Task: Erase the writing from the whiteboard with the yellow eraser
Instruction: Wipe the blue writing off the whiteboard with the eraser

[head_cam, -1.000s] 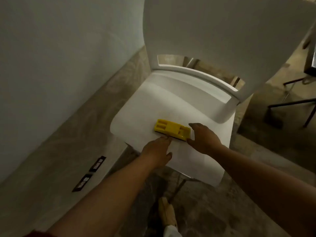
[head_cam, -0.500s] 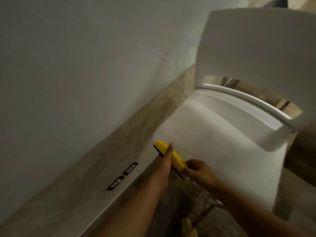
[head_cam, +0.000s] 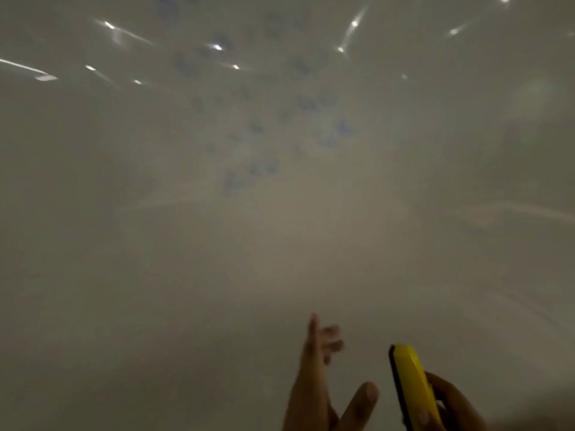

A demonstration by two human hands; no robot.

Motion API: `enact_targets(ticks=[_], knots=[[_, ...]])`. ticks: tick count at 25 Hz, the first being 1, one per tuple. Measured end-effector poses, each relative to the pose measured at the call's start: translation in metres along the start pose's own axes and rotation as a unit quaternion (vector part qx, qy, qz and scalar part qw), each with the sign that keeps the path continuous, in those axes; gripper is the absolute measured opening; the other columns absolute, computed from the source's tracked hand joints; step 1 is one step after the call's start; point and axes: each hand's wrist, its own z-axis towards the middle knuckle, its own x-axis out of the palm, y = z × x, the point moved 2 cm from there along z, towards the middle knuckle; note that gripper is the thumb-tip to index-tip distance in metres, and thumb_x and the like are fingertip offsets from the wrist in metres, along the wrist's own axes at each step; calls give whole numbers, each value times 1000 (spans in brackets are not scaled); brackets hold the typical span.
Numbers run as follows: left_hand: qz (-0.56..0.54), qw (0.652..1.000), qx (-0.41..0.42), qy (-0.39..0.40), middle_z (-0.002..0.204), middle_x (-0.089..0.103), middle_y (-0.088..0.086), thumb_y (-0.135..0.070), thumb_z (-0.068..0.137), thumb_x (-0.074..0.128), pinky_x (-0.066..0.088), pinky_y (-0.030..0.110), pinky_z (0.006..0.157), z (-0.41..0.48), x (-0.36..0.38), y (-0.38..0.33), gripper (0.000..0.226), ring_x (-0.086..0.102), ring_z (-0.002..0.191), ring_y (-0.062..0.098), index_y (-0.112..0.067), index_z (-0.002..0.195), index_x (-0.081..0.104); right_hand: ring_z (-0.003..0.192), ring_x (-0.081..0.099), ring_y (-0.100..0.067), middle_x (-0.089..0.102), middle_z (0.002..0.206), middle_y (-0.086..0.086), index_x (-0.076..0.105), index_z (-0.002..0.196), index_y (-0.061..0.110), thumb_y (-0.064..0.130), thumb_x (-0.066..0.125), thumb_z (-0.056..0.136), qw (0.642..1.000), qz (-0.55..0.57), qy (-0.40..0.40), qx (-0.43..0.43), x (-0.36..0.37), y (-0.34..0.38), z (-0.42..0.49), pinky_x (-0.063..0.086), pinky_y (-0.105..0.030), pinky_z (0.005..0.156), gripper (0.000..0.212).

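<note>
The whiteboard [head_cam: 155, 244] fills nearly the whole view, glossy and blurred. Faint blue writing [head_cam: 264, 132] is scattered over its upper middle. At the bottom right my right hand [head_cam: 451, 405] grips the yellow eraser [head_cam: 412, 384], which stands on edge with its dark pad facing left, well below the writing. My left hand [head_cam: 323, 377] is just left of it, fingers spread, holding nothing. Whether either hand touches the board I cannot tell.
Bright light reflections [head_cam: 217, 46] streak across the top of the board. Nothing else is visible; the chair and floor are out of view.
The view has swung up from the white chair to the whiteboard. The eraser was lifted off the chair seat and is now in my right hand alone; my left hand has let go.
</note>
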Motion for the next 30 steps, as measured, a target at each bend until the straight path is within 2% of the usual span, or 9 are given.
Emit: enact_targets(ticks=[1, 3, 6, 10, 16, 21, 23, 26, 30], knots=[[72, 989, 118, -57, 140, 57, -26, -81, 65, 63, 40, 20, 111, 10, -45, -14, 109, 56, 128, -1, -26, 151, 27, 96, 64, 4, 58, 120, 30, 48, 126, 57, 75, 65, 63, 998, -32, 8, -58, 15, 15, 6, 52, -19, 78, 68], [222, 907, 310, -179, 143, 59, 2, -60, 85, 58, 32, 28, 119, 35, -129, -39, 91, 50, 135, 14, -1, 148, 30, 100, 60, 3, 53, 121, 34, 47, 120, 63, 82, 68, 50, 993, -26, 25, -109, 45, 46, 12, 49, -10, 75, 75], [365, 796, 356, -325, 147, 51, 20, -42, 93, 51, 23, 43, 125, 91, -219, -64, 72, 40, 144, 28, 2, 147, 33, 74, 66, 0, 69, 90, 26, 54, 95, 56, 66, 81, 31, 987, 28, -78, -135, 78, 92, 11, 49, -11, 57, 71], [433, 795, 288, -314, 167, 22, 13, -42, 99, 40, 13, 43, 129, 145, -243, -48, 66, 13, 157, 25, -9, 155, 29, 89, 62, 8, 66, 98, 20, 61, 106, 37, 57, 70, 55, 939, -86, -167, -287, 109, 142, 14, 45, -2, 64, 56], [514, 721, 309, -346, 166, 22, 16, -44, 98, 38, 19, 51, 127, 159, -239, -21, 72, 19, 156, 32, -3, 156, 24, 99, 57, -1, 51, 113, 16, 50, 134, 29, 47, 69, 71, 872, -150, -240, -400, 97, 217, 71, 42, -9, 83, 68], [525, 702, 322, -356, 164, 28, 19, -42, 95, 44, 22, 53, 126, 162, -239, -19, 74, 22, 155, 32, -1, 155, 26, 99, 57, -19, 48, 112, 8, 50, 130, 22, 37, 74, 69, 841, -183, -236, -450, 126, 250, 104, 49, -36, 85, 67], [524, 702, 326, -355, 164, 27, 18, -42, 96, 43, 22, 52, 126, 162, -239, -19, 73, 23, 155, 32, -1, 155, 26, 97, 55, -17, 46, 109, 11, 52, 125, 24, 40, 71, 65, 813, -225, -243, -478, 126, 249, 107, 45, -38, 81, 64], [520, 703, 327, -359, 165, 26, 17, -42, 96, 41, 21, 51, 126, 162, -238, -18, 73, 22, 155, 31, -2, 155, 26, 94, 54, -17, 37, 103, 21, 52, 118, 29, 43, 70, 61, 835, -170, -339, -399, 108, 256, 114, 36, -34, 81, 62], [524, 706, 322, -353, 164, 29, 18, -43, 95, 44, 23, 53, 125, 159, -238, -21, 74, 25, 154, 33, -2, 155, 28, 93, 56, -18, 51, 102, 9, 54, 113, 26, 42, 72, 62, 808, -252, -235, -478, 134, 249, 103, 38, -37, 79, 56]])
